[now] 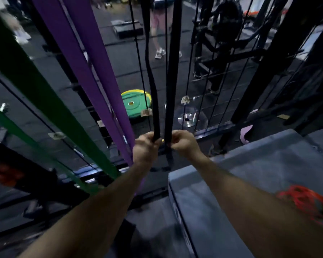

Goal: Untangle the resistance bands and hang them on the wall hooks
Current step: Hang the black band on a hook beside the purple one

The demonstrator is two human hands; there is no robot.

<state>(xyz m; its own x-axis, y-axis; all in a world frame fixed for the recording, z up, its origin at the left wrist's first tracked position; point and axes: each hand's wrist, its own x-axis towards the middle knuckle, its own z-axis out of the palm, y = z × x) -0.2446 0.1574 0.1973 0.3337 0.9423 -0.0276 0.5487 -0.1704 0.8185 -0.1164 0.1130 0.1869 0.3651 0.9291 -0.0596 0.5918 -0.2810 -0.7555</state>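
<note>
Here, black band [171, 75] hanging in two flat dark strands at centre, left hand [145, 148] gripping one strand, right hand [183, 144] pinching the other, purple band [93, 71] and green band [32, 81] hanging taut just left.

I cannot see where the black band [171, 71], purple band [93, 67] or green band [26, 75] attach: all run off the top edge, above the left hand [146, 148] and right hand [183, 144]. Both fists hide the black strands passing through them. Orange cord [304, 202], near my right forearm, too blurred to identify.
</note>
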